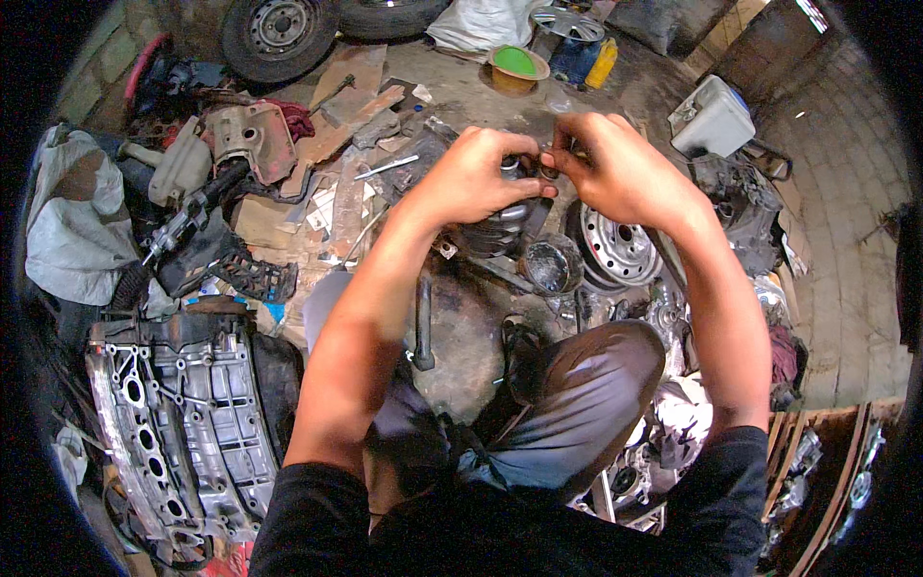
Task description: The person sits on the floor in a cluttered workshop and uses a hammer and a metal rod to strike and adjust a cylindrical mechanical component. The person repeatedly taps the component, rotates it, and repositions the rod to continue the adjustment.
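Both my arms reach forward over my bent knees, and the hands nearly meet in the upper middle. My left hand (486, 173) is closed, thumb and index finger curved around a small dark metal piece (524, 165) whose kind I cannot make out. Facing it, my right hand (615, 168) pinches with thumb and fingertips at a small round part (548, 173) beside that piece. Whether the two parts are joined I cannot tell. Just below the left hand stands a dark ribbed metal part (495, 233), partly covered by the fingers.
A round can with dark contents (551, 266) and a steel wheel rim (620, 245) lie near the hands. An engine block (192, 413) sits at left. Between my legs lies a dark bar-shaped tool (423, 327). Farther off are tyres (281, 29), a green-topped basin (517, 67) and a white container (713, 117).
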Motion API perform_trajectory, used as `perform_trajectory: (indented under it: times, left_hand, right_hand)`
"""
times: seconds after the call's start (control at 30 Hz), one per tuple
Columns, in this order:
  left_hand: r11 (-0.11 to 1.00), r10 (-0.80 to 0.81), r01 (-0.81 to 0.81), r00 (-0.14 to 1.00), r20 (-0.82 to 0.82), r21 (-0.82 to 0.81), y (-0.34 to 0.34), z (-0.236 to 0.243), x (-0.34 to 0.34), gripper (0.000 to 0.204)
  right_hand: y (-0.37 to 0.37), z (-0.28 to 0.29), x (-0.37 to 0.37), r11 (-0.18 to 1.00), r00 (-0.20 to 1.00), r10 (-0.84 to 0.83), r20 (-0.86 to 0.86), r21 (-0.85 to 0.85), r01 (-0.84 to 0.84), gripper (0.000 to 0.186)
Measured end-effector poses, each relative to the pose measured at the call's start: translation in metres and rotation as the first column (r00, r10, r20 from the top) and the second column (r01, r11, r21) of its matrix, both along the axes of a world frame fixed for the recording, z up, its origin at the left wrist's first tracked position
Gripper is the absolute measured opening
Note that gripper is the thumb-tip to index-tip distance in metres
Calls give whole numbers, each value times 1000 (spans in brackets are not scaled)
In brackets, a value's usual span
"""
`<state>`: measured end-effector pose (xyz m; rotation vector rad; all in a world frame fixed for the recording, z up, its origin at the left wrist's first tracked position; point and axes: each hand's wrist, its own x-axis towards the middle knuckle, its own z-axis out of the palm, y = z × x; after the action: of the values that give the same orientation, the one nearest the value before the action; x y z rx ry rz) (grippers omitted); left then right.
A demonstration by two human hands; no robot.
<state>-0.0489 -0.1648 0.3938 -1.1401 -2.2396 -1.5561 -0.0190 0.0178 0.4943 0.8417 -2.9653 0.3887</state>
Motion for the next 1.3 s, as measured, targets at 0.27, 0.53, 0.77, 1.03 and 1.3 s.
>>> perform_trajectory:
  times: [0.27, 0.53, 0.77, 1.03, 1.3]
  left_hand:
    - [996, 80, -83, 994, 70, 36, 5, -8, -2, 29]
    - [971, -90, 60, 989, 120, 231, 13, -23, -14, 18]
    - [1000, 30, -29, 989, 148, -5, 9, -14, -8, 22]
    - [998, 54, -55, 998, 22, 33, 3, -8, 1, 40]
    - [998, 44, -46, 999, 31, 49, 8, -10, -2, 42]
  right_hand:
    - [-39, 12, -2, 917, 988, -52, 146, 399, -10, 36]
    - [-44, 11, 0, 894, 962, -207, 176, 433, 113, 82]
    - [-27, 5, 4, 954, 983, -157, 96, 273, 126, 69]
    - [35, 33, 67, 979, 913, -189, 361, 145, 146, 51]
    - [95, 12, 148, 848, 817, -525, 240, 228, 478, 21]
